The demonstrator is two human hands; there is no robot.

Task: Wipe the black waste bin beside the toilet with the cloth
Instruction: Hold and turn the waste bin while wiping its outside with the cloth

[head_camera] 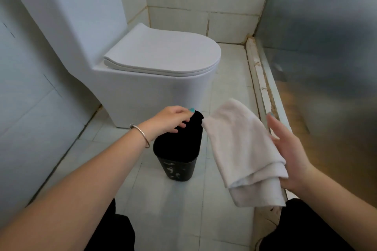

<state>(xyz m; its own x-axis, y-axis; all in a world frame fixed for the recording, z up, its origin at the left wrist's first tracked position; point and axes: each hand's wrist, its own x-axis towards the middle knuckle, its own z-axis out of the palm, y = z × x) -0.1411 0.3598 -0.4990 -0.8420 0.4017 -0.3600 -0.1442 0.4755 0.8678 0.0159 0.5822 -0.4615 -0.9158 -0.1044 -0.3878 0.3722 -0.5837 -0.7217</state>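
A black waste bin (179,166) stands on the tiled floor just in front of the white toilet (155,71), its mouth open and dark, with pale smudges on its near side. My left hand (170,119) reaches over the bin and grips its far rim with thumb and fingers. A folded white cloth (242,149) hangs beside the bin's right side, one corner touching the rim. My right hand (289,153) holds the cloth from behind, fingers spread flat and thumb hidden under the fold.
White tiled walls close in on the left and behind the toilet. A frosted glass shower partition (326,67) with a worn sill (263,91) runs along the right. My knees in black trousers frame the bottom edge.
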